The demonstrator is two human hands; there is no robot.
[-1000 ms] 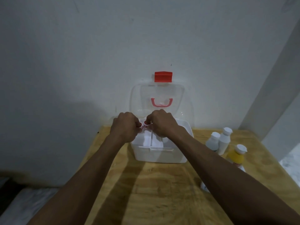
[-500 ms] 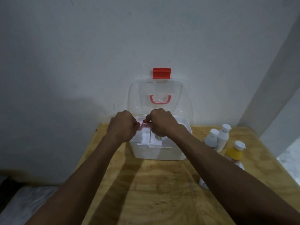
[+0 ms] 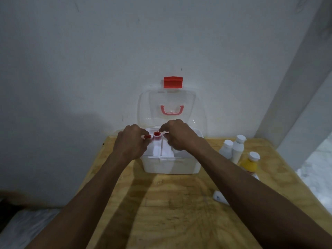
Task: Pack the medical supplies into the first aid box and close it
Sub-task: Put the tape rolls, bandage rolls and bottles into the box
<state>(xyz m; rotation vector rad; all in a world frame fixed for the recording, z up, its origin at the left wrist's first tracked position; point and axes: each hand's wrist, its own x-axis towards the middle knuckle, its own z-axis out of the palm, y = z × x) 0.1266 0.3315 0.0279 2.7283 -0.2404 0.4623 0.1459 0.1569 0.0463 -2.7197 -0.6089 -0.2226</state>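
Over the open first aid box [image 3: 170, 165], my left hand [image 3: 131, 144] pinches a red ring [image 3: 147, 136]; my right hand [image 3: 179, 135] touches a small red-centred roll [image 3: 157, 135] with its fingertips.

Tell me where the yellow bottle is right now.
In the head view the yellow bottle stands on the wooden table to the right of the first aid box, just in front of two white bottles.
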